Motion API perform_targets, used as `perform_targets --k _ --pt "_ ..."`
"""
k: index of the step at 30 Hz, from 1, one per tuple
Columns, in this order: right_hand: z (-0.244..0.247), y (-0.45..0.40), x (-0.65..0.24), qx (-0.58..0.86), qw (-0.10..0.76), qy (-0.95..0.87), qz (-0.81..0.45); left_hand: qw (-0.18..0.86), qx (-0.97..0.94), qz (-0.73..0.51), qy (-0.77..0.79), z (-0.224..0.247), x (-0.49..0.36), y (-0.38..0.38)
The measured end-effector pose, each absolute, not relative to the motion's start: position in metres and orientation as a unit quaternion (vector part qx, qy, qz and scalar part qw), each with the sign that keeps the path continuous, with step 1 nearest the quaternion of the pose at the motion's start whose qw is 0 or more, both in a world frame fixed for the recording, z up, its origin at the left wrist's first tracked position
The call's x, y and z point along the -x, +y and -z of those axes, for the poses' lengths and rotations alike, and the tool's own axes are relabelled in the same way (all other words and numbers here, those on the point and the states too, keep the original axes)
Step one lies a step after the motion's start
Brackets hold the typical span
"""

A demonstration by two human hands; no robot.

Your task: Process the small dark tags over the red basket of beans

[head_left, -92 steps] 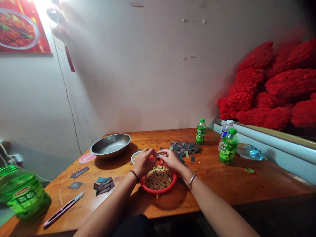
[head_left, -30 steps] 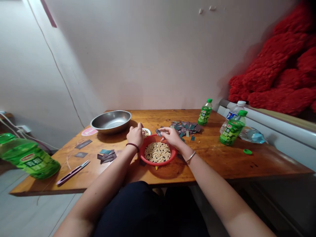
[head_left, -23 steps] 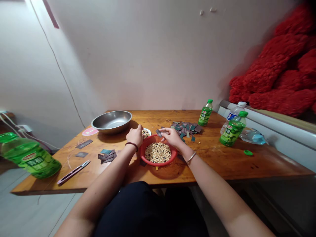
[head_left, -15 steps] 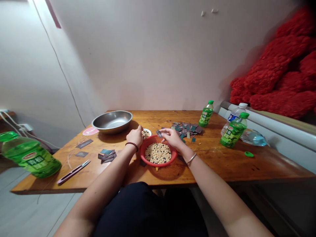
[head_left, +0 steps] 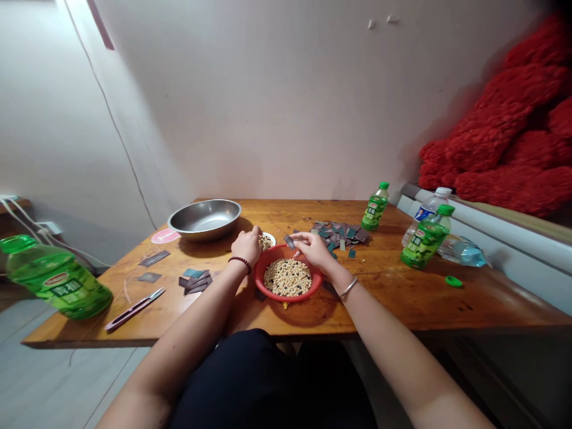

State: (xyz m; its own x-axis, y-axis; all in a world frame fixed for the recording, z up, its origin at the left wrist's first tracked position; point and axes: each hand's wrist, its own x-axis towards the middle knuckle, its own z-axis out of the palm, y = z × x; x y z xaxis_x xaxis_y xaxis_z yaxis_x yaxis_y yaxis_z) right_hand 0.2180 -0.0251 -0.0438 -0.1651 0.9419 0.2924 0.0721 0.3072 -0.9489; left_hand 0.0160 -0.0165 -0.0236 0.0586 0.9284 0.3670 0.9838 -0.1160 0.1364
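Note:
A red plastic basket (head_left: 263, 285) on the wooden table holds pale beads (head_left: 286, 276) with some black ones among them. Over the basket's far right rim, my right hand (head_left: 313, 249) pinches a small dark rectangular piece (head_left: 289, 241). My left hand (head_left: 247, 245) is closed beside a small white dish (head_left: 272, 236) that holds similar beads; what its fingers grip, if anything, I cannot make out. Behind my right hand spreads a pile of dark brown and green rectangular pieces (head_left: 342, 234). A smaller stack of such pieces (head_left: 195, 282) lies left of my left forearm.
A steel basin (head_left: 204, 219) stands at the back left. Thread snips (head_left: 134, 309) lie near the left front edge, by a big green bottle (head_left: 58, 280). Two green bottles (head_left: 375, 205) and a clear bottle (head_left: 431, 208) stand right, near a loose green cap (head_left: 453, 281).
The whole view has shifted slightly, so everything sits a little further right. Both hands keep nearly the same places, and the right one still pinches the dark piece.

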Motion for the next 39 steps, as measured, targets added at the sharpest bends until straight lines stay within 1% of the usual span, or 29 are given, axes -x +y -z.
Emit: perform_targets --k 11,17,20,23,26,29,39 --pt "0.045 -0.024 -0.217 0.402 0.506 -0.630 -0.431 0.027 0.730 0.190 -0.655 0.022 -0.015 -0.016" --pt "0.044 -0.025 -0.217 0.403 0.505 -0.630 -0.430 0.068 0.724 0.190 -0.660 0.021 -0.016 -0.018" --pt "0.044 -0.024 -0.217 0.404 0.506 -0.628 -0.432 0.104 0.712 0.225 -0.657 0.018 -0.020 -0.022" --pt "0.044 -0.024 -0.217 0.405 0.507 -0.625 -0.434 0.136 0.716 0.297 -0.617 0.012 -0.030 -0.031" --pt "0.045 -0.024 -0.217 0.397 0.510 -0.628 -0.433 0.154 0.771 0.343 -0.513 0.007 -0.043 -0.041" --pt "0.047 -0.022 -0.216 0.378 0.517 -0.631 -0.438 0.147 0.817 0.328 -0.452 0.005 -0.050 -0.047" --pt "0.041 -0.026 -0.215 0.388 0.515 -0.614 -0.455 0.149 0.837 0.311 -0.424 0.005 -0.045 -0.043"
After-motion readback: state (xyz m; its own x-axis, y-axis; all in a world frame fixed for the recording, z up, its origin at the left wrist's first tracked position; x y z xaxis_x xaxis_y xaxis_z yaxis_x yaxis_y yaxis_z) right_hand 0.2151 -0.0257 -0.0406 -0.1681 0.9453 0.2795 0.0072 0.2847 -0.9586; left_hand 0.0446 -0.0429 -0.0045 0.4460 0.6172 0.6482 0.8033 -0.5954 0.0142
